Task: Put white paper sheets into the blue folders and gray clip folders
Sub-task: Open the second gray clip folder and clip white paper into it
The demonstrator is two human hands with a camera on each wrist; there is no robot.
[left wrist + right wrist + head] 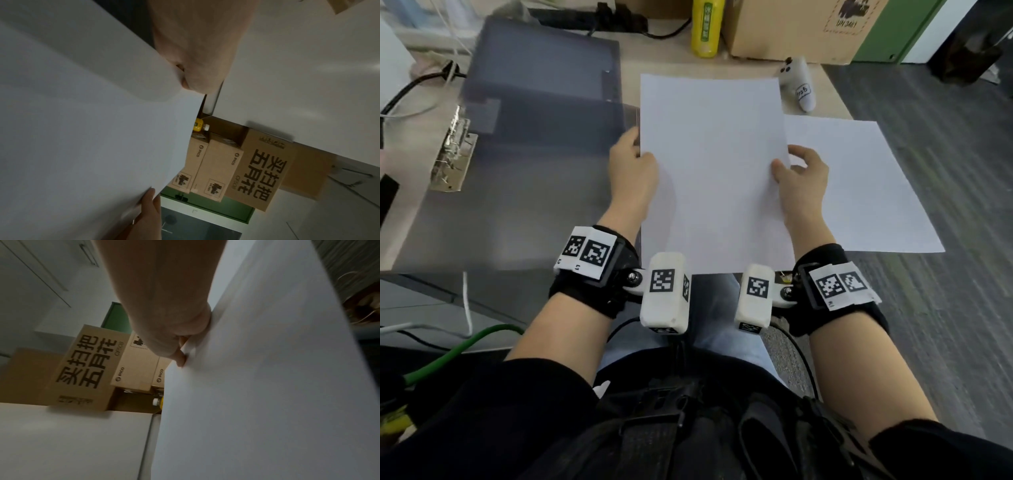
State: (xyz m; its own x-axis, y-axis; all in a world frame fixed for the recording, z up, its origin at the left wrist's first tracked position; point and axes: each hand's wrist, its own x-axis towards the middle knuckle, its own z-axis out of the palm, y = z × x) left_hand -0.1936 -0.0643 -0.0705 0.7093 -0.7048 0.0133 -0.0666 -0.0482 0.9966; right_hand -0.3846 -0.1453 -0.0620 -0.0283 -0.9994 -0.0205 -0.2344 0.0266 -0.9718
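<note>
I hold a white paper sheet (pixel 714 171) up in front of me with both hands. My left hand (pixel 635 171) pinches its left edge, thumb on top. My right hand (pixel 799 178) pinches its right edge. The sheet (pixel 92 129) fills most of the left wrist view, and the same sheet (pixel 267 386) covers the right half of the right wrist view. A gray clip folder (pixel 517 178) lies open on the table to the left, with its metal clip (pixel 453 150) at the far left. More white paper (pixel 859 185) lies at the table's right end, overhanging the edge.
A yellow bottle (pixel 707 27) and a cardboard box (pixel 801 27) stand at the back of the table. A white controller (pixel 799 84) lies behind the sheets. Cables (pixel 410 92) run along the left. Carpeted floor (pixel 945 171) lies to the right.
</note>
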